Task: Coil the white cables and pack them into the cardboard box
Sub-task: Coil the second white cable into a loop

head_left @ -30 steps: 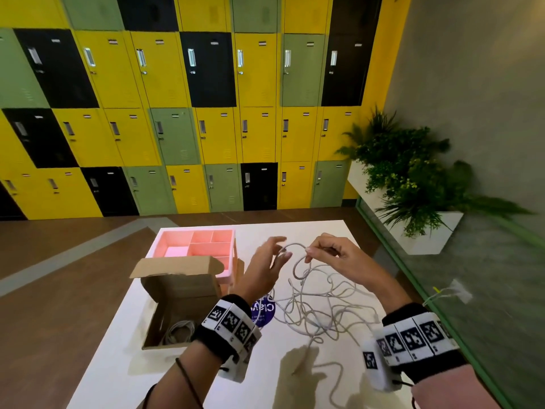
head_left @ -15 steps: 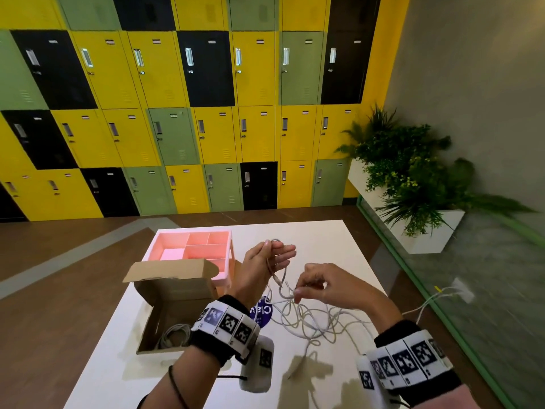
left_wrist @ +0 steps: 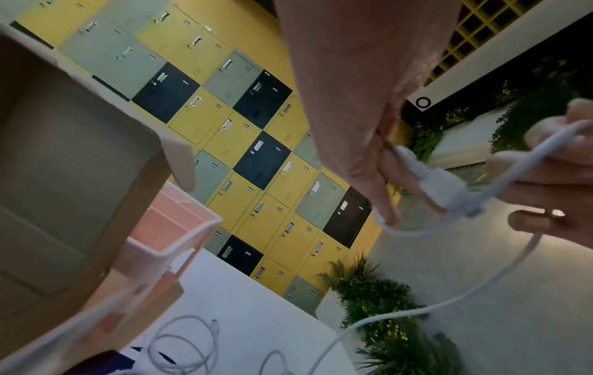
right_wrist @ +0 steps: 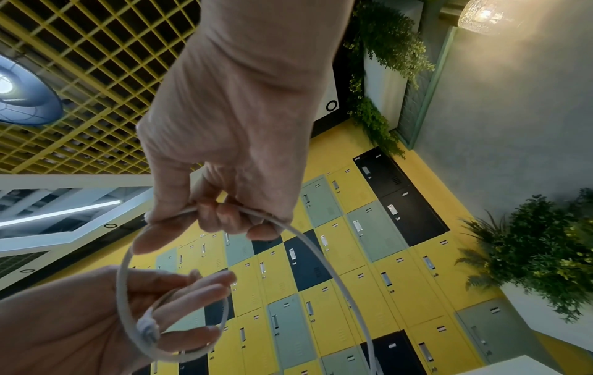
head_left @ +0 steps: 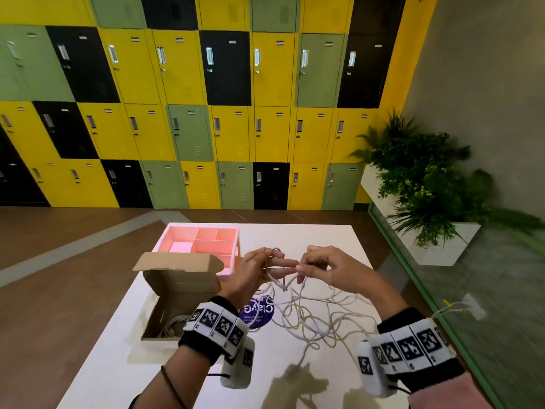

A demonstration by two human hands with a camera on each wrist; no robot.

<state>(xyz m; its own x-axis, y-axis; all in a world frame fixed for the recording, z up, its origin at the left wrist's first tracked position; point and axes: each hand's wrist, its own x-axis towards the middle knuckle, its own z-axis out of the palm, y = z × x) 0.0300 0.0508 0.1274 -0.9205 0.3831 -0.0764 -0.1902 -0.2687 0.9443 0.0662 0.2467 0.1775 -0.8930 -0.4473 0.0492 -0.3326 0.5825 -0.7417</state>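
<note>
I am holding both hands up above the surface [head_left: 318,240], close together, fingertips nearly meeting. My left hand [head_left: 253,274] is keeping its fingers mostly straight and side by side, with a loop of white cable [right_wrist: 128,286] wound round them; my thumb is pressing the cable's plug [left_wrist: 436,182] against those fingers. My right hand [head_left: 330,268] is pinching the same cable between thumb and curled fingers [right_wrist: 224,215], just right of the left hand's fingertips, and the cable is arching from that pinch back to the loop.

Below both hands, the rest of the cables [head_left: 321,317] are lying in a loose tangle on the surface, with one strand hanging from my hands down into it. Under my left wrist a round purple sticker [head_left: 256,312] is lying beside the tangle.

To the left of my left hand the box [head_left: 182,284] is standing with its lid open, and a coiled cable [head_left: 174,327] is already lying inside it. Just beyond the box, touching its lid, a pink tray [head_left: 203,246] with compartments is sitting.
</note>
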